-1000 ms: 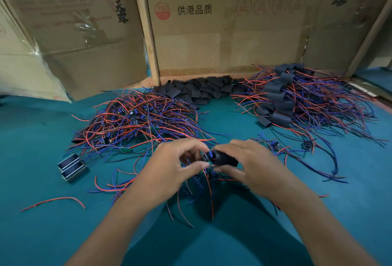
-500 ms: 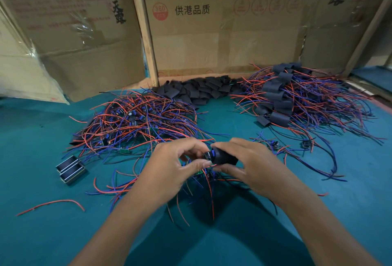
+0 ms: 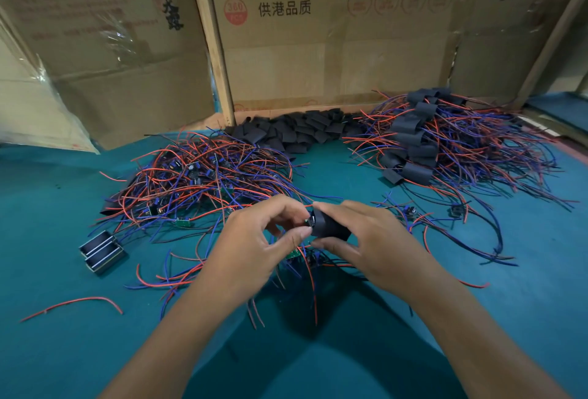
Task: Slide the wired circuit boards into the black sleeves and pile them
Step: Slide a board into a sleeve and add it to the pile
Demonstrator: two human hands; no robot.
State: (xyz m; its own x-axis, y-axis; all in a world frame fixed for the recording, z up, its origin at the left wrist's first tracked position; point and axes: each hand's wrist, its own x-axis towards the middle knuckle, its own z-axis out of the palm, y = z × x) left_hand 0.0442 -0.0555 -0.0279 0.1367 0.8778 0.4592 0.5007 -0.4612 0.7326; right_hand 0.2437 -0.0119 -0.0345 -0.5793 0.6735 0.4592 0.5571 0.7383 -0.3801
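Pinching black sleeve [image 3: 329, 227] lengthwise left-right: right hand [image 3: 375, 239]; left hand [image 3: 254, 239] pinches circuit board [image 3: 308, 222] at its left mouth.

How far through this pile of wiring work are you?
Done: a pile of sleeved boards lies at the right rear. In hand: the right hand holds a black sleeve while the left hand feeds a board into its mouth. Left: a big tangle of unsleeved wired boards at the left, plus a heap of empty sleeves behind. Plenty remains.

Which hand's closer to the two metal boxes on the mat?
Left. The left hand is just right of the metal boxes; the right hand, gripping the black sleeve, sits farther right.
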